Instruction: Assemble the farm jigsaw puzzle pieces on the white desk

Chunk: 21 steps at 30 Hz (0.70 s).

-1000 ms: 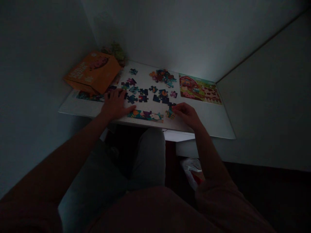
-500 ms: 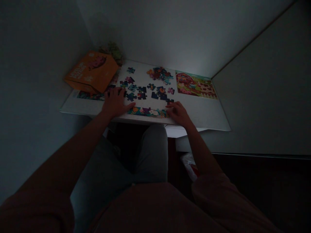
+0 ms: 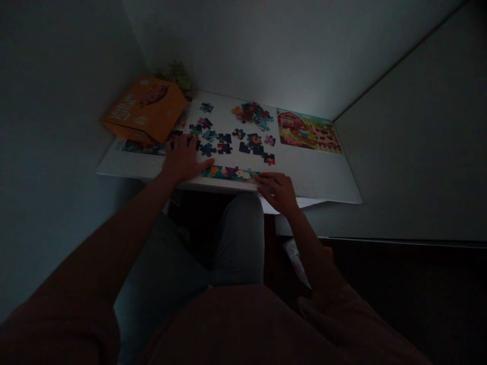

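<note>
Along the near edge of the table lies a strip of joined jigsaw pieces [image 3: 232,173], with a white animal and plants on teal. My left hand [image 3: 181,159] rests palm down with fingers spread, its thumb reaching the strip's left end. Under its fingertips are dark puzzle pieces, partly hidden. My right hand [image 3: 279,191] grips the strip's right end, fingers on top and thumb near the table edge; that end is covered. Beyond the strip lie several loose dark-blue pieces [image 3: 224,148], a joined cluster [image 3: 253,141] and a red-marked piece [image 3: 269,158].
A heap of puzzle pieces [image 3: 253,114] sits at the back of the white table [image 3: 315,175]. A farm picture [image 3: 306,131] lies to the right. An orange puzzle box [image 3: 148,109] stands at the left, over another picture [image 3: 142,147]. Walls border the table's back and sides.
My right hand has moved down from beside the red-marked piece onto the strip's right end, uncovering that piece. My left hand stays in place.
</note>
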Available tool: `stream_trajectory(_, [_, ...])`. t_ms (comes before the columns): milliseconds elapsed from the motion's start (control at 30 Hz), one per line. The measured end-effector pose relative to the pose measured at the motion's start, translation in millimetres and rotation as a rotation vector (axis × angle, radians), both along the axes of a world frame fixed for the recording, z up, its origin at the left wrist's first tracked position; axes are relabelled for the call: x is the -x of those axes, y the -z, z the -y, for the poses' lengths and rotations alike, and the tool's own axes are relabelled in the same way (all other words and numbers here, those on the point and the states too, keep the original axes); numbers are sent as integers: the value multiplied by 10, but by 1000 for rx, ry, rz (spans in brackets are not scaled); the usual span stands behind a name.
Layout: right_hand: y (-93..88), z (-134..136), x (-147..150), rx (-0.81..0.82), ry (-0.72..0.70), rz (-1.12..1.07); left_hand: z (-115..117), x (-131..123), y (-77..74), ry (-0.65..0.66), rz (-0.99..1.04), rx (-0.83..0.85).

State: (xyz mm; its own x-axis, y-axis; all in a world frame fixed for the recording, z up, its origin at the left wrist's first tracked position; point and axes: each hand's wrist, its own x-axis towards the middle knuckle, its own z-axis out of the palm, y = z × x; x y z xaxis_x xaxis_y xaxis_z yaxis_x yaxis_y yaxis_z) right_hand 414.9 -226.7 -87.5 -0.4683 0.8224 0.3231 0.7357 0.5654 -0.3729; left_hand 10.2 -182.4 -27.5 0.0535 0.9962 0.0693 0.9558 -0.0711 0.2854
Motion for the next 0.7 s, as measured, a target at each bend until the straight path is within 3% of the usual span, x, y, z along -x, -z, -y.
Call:
stream_trajectory(467, [67, -15, 4, -22, 73, -47, -25, 20, 18, -9, 81, -4])
stream_trajectory(700, [-106, -437, -389, -78, 249, -234, -41, 37, 50, -8, 57, -36])
